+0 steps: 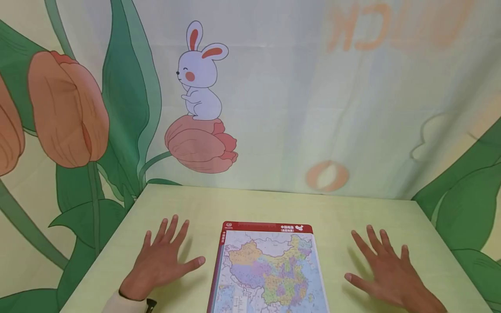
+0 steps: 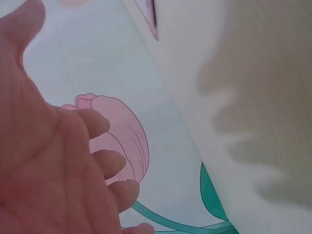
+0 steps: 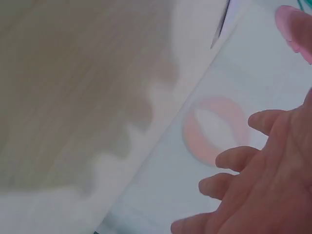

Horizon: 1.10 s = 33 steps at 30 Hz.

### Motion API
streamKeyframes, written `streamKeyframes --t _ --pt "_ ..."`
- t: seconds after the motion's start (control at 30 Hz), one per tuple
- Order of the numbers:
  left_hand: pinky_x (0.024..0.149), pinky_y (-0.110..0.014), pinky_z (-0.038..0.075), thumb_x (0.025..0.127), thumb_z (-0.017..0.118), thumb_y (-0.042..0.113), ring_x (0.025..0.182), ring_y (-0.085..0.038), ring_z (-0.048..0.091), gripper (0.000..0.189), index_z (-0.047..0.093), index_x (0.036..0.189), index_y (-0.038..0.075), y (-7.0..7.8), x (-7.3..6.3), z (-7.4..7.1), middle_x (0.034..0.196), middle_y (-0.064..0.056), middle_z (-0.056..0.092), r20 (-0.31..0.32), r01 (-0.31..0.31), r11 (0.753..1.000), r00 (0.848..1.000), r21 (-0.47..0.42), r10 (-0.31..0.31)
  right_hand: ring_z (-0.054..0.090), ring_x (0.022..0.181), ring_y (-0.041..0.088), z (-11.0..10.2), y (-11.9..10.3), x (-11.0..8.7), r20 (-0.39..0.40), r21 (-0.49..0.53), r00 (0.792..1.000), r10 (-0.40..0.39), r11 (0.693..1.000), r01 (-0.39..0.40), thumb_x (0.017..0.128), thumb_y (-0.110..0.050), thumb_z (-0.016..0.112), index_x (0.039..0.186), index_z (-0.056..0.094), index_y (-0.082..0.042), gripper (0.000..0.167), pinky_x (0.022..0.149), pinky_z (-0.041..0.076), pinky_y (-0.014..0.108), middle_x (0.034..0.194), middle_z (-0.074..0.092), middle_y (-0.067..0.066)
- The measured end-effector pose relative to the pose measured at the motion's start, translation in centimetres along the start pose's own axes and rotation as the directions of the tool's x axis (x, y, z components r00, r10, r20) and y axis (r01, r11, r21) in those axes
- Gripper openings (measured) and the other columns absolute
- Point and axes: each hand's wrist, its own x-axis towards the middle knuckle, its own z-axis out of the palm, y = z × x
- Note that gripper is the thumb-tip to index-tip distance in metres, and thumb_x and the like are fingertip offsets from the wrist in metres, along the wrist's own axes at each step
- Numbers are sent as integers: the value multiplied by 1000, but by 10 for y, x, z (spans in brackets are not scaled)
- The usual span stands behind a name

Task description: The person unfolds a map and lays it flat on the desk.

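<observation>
A map board of China (image 1: 270, 269) with a red top band lies flat on the table, its lower end cut off by the head view's bottom edge. To its left, my left hand (image 1: 160, 261) is spread palm down over the table, fingers straight and thumb toward the board. My right hand (image 1: 391, 271) mirrors it on the other side, fingers apart and holding nothing. Both wrist views show a bare palm, the left hand (image 2: 44, 156) and the right hand (image 3: 273, 180), each casting a shadow on the tabletop. Neither hand touches the board.
The pale yellow-green table (image 1: 188, 204) ends at the back against a hanging curtain (image 1: 274, 108) printed with tulips, leaves and a white rabbit (image 1: 201, 82). A dark band (image 1: 150, 304) sits at the left wrist beside a light sleeve (image 1: 125, 304).
</observation>
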Motion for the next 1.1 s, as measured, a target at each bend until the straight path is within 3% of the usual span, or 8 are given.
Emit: streamKeyframes --t 0.23,0.43,0.67,0.8,0.87,0.97,1.1 --pt "121 -76 22 83 68 81 159 -52 21 115 31 167 11 4 -5 -3 175 -20 22 -6 -42 995 999 -89 42 33 154 49 -1 -10 -1 -46 149 998 -30 988 36 88 -70 73 166 33 -24 100 107 35 78 170 34 20" --pt "114 -69 40 81 77 75 157 -46 33 115 29 168 16 11 -11 -1 176 -14 24 63 -7 976 998 -216 21 43 149 43 -5 -25 -3 -29 231 999 -18 973 24 87 -69 75 162 41 -24 94 94 53 67 169 37 13" --pt "119 -64 38 78 86 63 156 -42 37 111 35 166 19 24 -22 -1 172 -12 36 115 39 939 993 -342 1 58 138 33 -8 -42 -10 -75 275 994 -79 956 97 85 -62 82 156 51 -23 87 102 53 57 159 52 7" --pt "118 -64 39 76 91 56 153 -40 42 104 45 161 19 31 -27 1 166 -9 46 157 70 914 988 -400 -7 60 136 30 -8 -52 -12 -37 326 996 -84 941 92 83 -62 83 153 54 -23 85 103 53 53 154 58 1" --pt "112 -63 46 75 93 54 145 -41 51 99 50 158 21 33 -28 2 159 -9 54 206 102 898 978 -428 -13 63 131 30 -8 -55 -12 24 394 996 -89 916 72 83 -62 83 152 55 -21 85 101 55 47 153 58 2" --pt "102 -59 55 76 93 51 132 -40 61 90 57 153 24 37 -29 4 150 -8 62 294 162 865 956 -475 -17 66 123 34 -6 -59 -9 189 549 980 -64 834 -51 83 -54 87 151 55 -18 84 96 58 45 154 57 9" --pt "92 -55 60 79 92 45 122 -38 65 76 65 146 24 41 -33 7 142 -7 66 405 243 812 914 -531 -8 66 122 38 1 -72 -5 426 640 904 40 693 -332 81 -40 92 148 59 -18 78 95 58 55 155 56 13"
